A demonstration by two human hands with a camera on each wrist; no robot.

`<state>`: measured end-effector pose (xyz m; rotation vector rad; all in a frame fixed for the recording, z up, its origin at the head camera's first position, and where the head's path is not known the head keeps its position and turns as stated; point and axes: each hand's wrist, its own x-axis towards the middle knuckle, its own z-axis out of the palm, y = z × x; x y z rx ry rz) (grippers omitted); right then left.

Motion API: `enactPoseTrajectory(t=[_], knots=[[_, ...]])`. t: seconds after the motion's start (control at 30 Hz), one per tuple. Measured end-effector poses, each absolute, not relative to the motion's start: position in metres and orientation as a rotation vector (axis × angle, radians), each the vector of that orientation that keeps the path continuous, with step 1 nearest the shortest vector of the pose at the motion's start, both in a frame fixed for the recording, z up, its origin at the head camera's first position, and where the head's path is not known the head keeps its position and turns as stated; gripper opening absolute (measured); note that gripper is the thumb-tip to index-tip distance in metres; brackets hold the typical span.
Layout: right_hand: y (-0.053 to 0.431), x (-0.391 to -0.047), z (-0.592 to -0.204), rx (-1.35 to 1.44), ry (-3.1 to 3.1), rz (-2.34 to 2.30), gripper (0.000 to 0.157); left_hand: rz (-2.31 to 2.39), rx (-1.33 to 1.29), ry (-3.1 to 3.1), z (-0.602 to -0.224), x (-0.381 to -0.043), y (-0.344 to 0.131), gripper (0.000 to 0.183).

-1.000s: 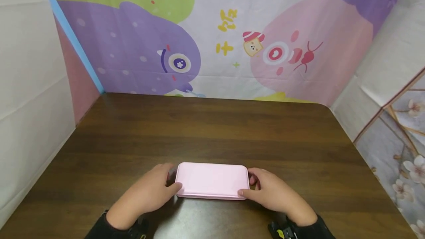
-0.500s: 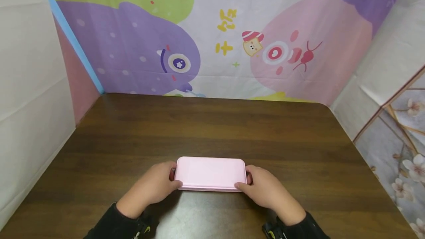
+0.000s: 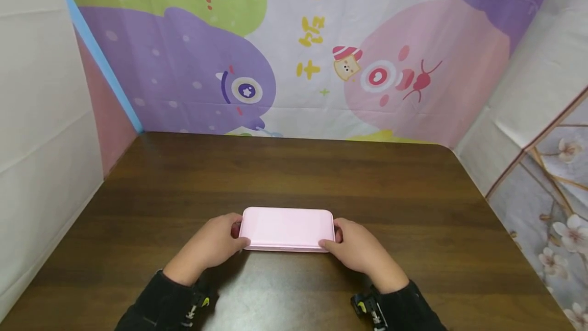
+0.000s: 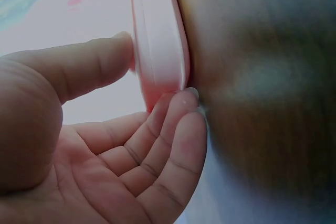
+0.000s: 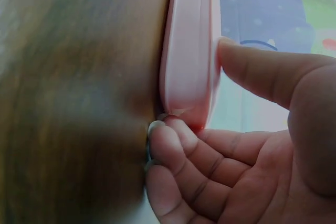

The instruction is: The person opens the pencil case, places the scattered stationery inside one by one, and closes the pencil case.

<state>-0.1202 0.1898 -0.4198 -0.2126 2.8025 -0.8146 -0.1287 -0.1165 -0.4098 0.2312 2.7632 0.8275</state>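
Observation:
A flat pink case (image 3: 287,229) with rounded corners lies lengthwise across the front middle of the table, its lid down. My left hand (image 3: 213,241) holds its left end, thumb on the top near the front corner and fingers bent against the end wall. At the opposite end my right hand (image 3: 360,246) grips it the same way. Both wrist views show the case's side wall, with the left thumb (image 4: 100,66) and the right thumb (image 5: 262,72) on the top face. The fingertips sit low at the ends, close to the tabletop.
The brown wooden table (image 3: 294,172) reaches back to a cartoon-printed cloth (image 3: 303,65). A white cloth wall (image 3: 41,116) borders the left side, and a flower-patterned panel (image 3: 551,218) stands along the right.
Both hands have moved the pink case away from the person and slightly left across the table. The right hand's fingers are now closer against its end.

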Motion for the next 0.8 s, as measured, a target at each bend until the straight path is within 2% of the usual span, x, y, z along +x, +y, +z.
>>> enactPoseTrajectory(t=[0.2, 0.37, 0.43, 0.5, 0.63, 0.7, 0.8], knots=[[0.191, -0.119, -0.422, -0.235, 2.813, -0.823, 0.033, 0.875, 0.23, 2.755, -0.412, -0.128, -0.118, 0.045], [0.191, -0.12, -0.424, -0.231, 2.811, -0.822, 0.033, 0.885, 0.251, 2.76, -0.416, -0.13, -0.118, 0.042], [0.19, -0.12, -0.425, -0.222, 2.8, -0.831, 0.034, 0.907, 0.244, 2.753, -0.417, -0.13, -0.119, 0.047], [0.191, -0.119, -0.425, -0.199, 2.79, -0.842, 0.044, 0.931, 0.224, 2.743, -0.417, -0.13, -0.122, 0.058], [0.197, -0.117, -0.42, -0.148, 2.814, -0.812, 0.083, 0.992, 0.196, 2.753, -0.413, -0.129, -0.13, 0.079], [0.204, -0.116, -0.416, -0.139, 2.852, -0.772, 0.088, 1.01, 0.189, 2.782, -0.409, -0.127, -0.136, 0.082], [0.215, -0.112, -0.41, -0.195, 2.934, -0.744, 0.087, 1.021, 0.192, 2.833, -0.402, -0.122, -0.145, 0.095]])
